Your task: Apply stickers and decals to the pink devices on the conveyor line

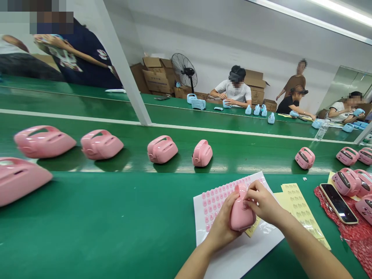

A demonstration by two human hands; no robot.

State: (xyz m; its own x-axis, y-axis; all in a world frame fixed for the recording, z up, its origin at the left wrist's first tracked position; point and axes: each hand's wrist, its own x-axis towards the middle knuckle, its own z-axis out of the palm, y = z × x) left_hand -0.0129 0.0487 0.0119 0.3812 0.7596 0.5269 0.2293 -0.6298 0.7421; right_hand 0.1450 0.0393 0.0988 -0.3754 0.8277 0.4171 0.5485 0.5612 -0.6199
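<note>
My left hand (225,221) is wrapped round a pink plastic case with a carry handle (241,217), tilted with one end toward me. The fingertips of my right hand (263,203) are pinched together against the upper side of the case; whatever is between them is hidden. Beneath both hands lies a white sheet (200,228) bearing rows of small pink stickers (213,205). To its right are yellow sticker sheets (303,209) with rows of small pale shapes.
Several pink cases (162,149) stand along the green bench (116,224). A phone (338,203) lies on red netted wrap (348,236) at the right, near more cases. A white post (124,66) rises beyond. People work with blue cases (198,104) across the way; a bottle (322,130) stands there.
</note>
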